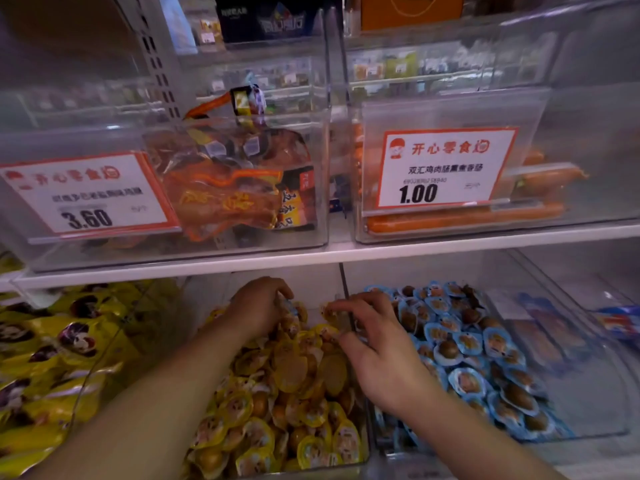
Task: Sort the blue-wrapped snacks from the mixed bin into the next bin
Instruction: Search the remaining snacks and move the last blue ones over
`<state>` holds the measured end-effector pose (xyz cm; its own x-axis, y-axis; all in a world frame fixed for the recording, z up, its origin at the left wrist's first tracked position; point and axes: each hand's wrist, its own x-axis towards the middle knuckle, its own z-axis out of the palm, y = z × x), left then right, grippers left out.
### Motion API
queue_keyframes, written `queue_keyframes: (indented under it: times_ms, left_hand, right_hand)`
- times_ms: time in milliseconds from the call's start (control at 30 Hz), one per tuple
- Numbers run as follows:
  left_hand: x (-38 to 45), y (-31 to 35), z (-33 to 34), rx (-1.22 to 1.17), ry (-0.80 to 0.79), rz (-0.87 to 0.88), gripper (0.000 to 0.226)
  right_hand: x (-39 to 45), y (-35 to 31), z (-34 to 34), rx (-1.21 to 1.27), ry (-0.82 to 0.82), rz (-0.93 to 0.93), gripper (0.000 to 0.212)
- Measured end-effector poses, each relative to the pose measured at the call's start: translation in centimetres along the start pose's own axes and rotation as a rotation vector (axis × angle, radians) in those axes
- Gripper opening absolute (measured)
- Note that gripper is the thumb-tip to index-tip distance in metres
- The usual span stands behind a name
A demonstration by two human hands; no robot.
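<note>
The mixed bin [360, 455] in the middle of the lower shelf is full of yellow-wrapped snacks [294, 372]. The bin to its right [588, 393] holds a pile of blue-wrapped snacks [464, 344]. My left hand [258, 306] is at the back of the mixed bin, its fingers curled down around a blue-wrapped snack [289, 303], of which only an edge shows. My right hand [377, 348] hovers over the divider between the two bins. Its fingers are bent and spread, their tips touching yellow wrappers near the back, and the thumb stays apart from them.
A bin of larger yellow packs [52, 348] stands to the left. The white shelf edge [311, 252] hangs just above both hands, carrying clear bins of orange packs [235, 188] and sausages [464, 218] with price tags. Blue packets [620, 322] lie at the far right.
</note>
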<state>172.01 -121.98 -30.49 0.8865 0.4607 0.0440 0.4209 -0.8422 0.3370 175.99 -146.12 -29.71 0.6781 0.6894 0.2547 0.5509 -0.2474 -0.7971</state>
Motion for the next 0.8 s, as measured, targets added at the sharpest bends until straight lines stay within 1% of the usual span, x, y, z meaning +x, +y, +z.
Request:
queue_keyframes:
  times_ms: [33,133,200,233,300,367,433,467,533,567,633,700,800]
  left_hand:
    - [0.2,-0.7,-0.3,0.06,0.015,-0.005,0.028]
    - [0.6,-1.5,0.0,0.198,-0.078,0.004,0.04]
    - [0.7,-1.1,0.6,0.278,-0.104,0.055,0.044]
    - [0.6,-0.9,0.9,0.327,-0.1,0.11,0.042]
    - [0.5,-0.5,1.4,0.404,-0.09,0.228,0.029]
    - [0.7,-0.1,1.7,0.44,-0.145,0.263,0.023]
    - [1.3,0.6,1.5,0.467,-0.271,0.19,0.027]
    - [1.7,1.0,1.2,0.467,-0.34,0.14,0.034]
    - [2.3,1.4,0.7,0.444,-0.439,0.066,0.057]
    - [2.4,1.3,0.4,0.458,-0.463,0.047,0.067]
    - [2.4,0.8,-0.1,0.566,-0.466,0.012,0.077]
    - [2.2,0.2,-0.4,0.647,-0.441,-0.011,0.076]
    - [1.9,-0.2,0.0,0.572,-0.447,0.024,0.06]
  right_hand:
    - [0.0,0.1,0.0,0.001,0.0,-0.004,0.033]
    - [0.0,0.3,0.0,0.008,-0.002,-0.018,0.033]
    - [0.0,0.4,0.0,0.003,-0.002,-0.019,0.032]
    - [0.0,0.4,0.0,0.0,0.0,-0.019,0.032]
    - [0.0,0.4,0.0,-0.001,0.002,-0.017,0.033]
    - [0.1,0.3,0.0,0.001,0.001,-0.015,0.033]
    - [0.1,0.3,0.0,0.0,0.001,-0.008,0.033]
    - [0.1,0.3,0.0,0.0,0.0,-0.004,0.032]
    - [0.1,0.3,0.0,-0.003,-0.006,0.001,0.033]
    - [0.1,0.3,-0.1,-0.003,-0.01,0.001,0.034]
    - [0.0,0.2,-0.2,0.001,-0.018,-0.004,0.036]
    - [-0.1,0.2,-0.3,0.012,-0.027,-0.011,0.036]
    - [-0.1,0.3,-0.3,0.032,-0.026,-0.014,0.036]
